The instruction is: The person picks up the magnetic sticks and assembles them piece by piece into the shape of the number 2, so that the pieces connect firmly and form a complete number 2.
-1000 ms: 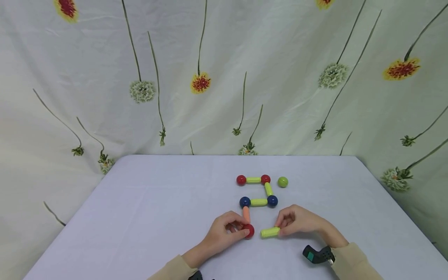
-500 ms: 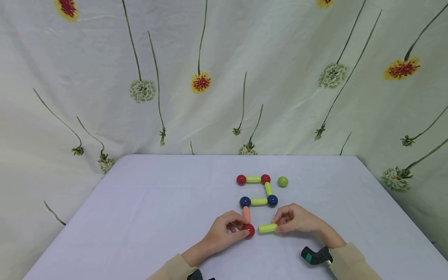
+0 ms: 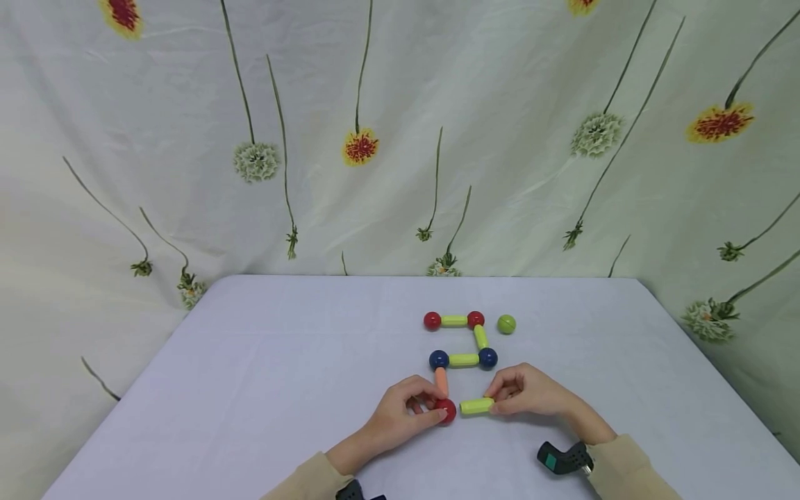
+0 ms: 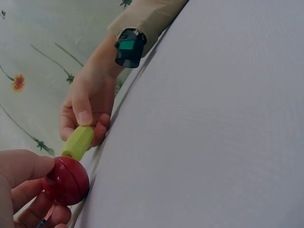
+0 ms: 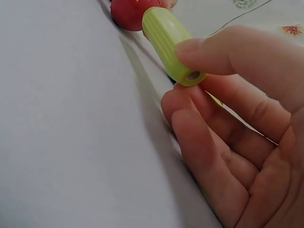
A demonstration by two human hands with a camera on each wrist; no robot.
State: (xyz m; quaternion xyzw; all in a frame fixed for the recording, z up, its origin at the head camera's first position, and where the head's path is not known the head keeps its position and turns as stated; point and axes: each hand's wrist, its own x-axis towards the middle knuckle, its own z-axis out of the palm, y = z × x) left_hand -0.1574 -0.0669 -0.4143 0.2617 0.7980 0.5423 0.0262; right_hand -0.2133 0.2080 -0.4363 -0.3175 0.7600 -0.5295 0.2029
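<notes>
My left hand (image 3: 400, 410) pinches a red ball (image 3: 448, 407) between thumb and fingers at the near end of a zigzag chain. An orange rod (image 3: 441, 382) runs from this ball back to a blue ball (image 3: 439, 359). Just right of the red ball, my right hand (image 3: 528, 392) pinches a loose yellow-green magnetic rod (image 3: 475, 406) by its right end. The rod's left end points at the ball, with a narrow gap in the head view. Fine grooves run along the rod (image 5: 168, 40) in the right wrist view, and its near end has a round hole.
Farther along the chain come a yellow-green rod (image 3: 464, 360), a second blue ball (image 3: 488, 357), another rod (image 3: 480, 337) and two red balls (image 3: 475, 319) joined by a rod (image 3: 453, 321). A green ball (image 3: 506, 323) lies apart on the white table (image 3: 300, 361). Flowered cloth (image 3: 400, 194) hangs behind.
My right hand has moved left and slightly away from me, bringing the yellow-green rod nearer the held red ball. My left hand keeps its hold in the same place.
</notes>
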